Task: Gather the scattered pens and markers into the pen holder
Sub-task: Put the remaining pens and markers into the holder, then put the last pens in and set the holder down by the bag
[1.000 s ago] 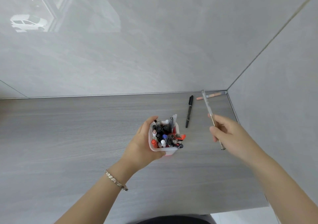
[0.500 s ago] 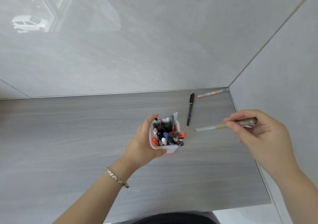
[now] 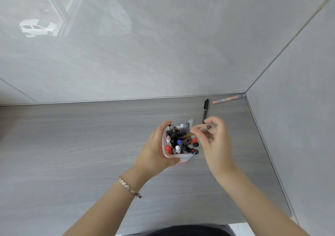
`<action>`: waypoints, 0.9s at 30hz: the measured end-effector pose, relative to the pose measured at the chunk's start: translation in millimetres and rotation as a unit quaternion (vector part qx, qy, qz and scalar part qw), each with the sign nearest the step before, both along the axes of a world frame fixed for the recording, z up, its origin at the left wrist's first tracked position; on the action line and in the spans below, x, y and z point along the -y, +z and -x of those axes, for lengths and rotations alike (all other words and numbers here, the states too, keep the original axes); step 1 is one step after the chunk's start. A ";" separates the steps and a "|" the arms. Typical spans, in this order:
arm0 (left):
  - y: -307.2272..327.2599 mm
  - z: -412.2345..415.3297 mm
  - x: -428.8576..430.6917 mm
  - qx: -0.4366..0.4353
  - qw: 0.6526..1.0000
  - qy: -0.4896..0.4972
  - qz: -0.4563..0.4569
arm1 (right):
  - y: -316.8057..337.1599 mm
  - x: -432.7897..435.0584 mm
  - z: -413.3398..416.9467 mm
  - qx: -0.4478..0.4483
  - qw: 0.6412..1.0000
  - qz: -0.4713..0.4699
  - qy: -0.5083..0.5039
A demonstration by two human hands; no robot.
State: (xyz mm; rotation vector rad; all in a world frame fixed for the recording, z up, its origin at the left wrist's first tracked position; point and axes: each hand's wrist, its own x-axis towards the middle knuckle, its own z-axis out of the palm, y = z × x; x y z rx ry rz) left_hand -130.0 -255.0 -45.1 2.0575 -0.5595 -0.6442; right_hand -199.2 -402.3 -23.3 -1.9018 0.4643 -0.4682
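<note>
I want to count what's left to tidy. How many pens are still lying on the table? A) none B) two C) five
B: only a black pen and a pinkish pen lie on the table near the corner; the others stand in the holder held by the left hand, and the right hand is putting one more in.
</note>
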 end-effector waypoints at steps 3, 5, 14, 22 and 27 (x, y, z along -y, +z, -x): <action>0.3 0.7 0.2 0.003 1.000 0.005 -0.003 | -14.9 -8.3 8.8 0.041 0.992 0.117 0.002; -0.5 0.5 0.1 0.002 1.000 0.004 -0.003 | -27.2 -14.7 6.9 0.027 0.979 0.200 0.025; -4.6 -2.2 2.1 0.002 1.000 -0.006 0.005 | -31.2 -20.0 13.6 -0.142 0.910 0.358 0.154; -5.0 -4.8 2.3 0.006 1.000 -0.015 -0.012 | -9.3 57.6 -60.4 -0.115 0.986 0.117 -0.038; -5.1 -8.0 3.2 0.008 0.999 -0.016 -0.027 | -59.1 100.3 -109.4 -0.342 0.925 0.166 -0.003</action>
